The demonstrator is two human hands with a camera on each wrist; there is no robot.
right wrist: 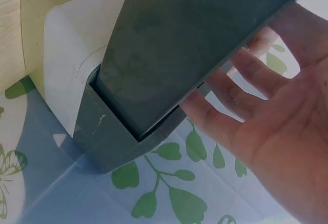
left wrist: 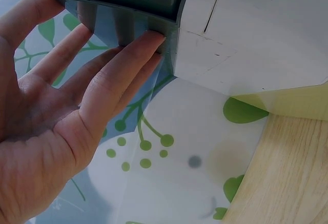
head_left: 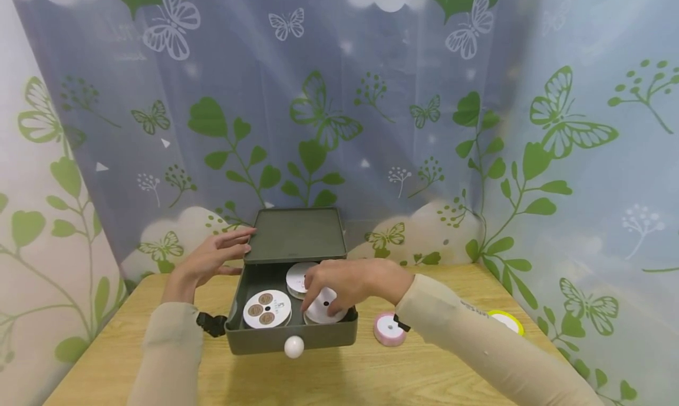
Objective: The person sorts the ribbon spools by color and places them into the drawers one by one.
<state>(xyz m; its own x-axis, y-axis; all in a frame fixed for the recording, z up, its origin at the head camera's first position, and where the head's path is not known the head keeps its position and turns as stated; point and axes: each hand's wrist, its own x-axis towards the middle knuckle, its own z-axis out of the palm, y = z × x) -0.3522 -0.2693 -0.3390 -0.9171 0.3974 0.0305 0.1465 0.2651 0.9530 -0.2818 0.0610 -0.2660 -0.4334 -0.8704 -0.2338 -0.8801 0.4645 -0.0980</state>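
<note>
A dark green drawer box (head_left: pixel 297 235) stands on the table, its drawer (head_left: pixel 292 340) pulled out towards me, with a round white knob. Inside lie white ribbon spools: one with brown round labels (head_left: pixel 267 309) at the front left, another spool (head_left: pixel 298 278) behind, partly covered. At the drawer's front right, my right hand (head_left: pixel 345 282) grips a white spool (head_left: pixel 323 309), fingers and thumb at its edges. Its fingers (right wrist: pixel 220 93) reach behind the drawer wall in the right wrist view, out of sight. My left hand (head_left: pixel 212 257) touches the box's left side with fingers (left wrist: pixel 105 75) extended.
On the wooden table (head_left: pixel 313 382), a pink-rimmed spool (head_left: pixel 389 329) lies right of the drawer. A yellow-rimmed spool (head_left: pixel 506 322) sits farther right, partly behind my right forearm. A patterned curtain (head_left: pixel 371 176) hangs close behind and beside the table.
</note>
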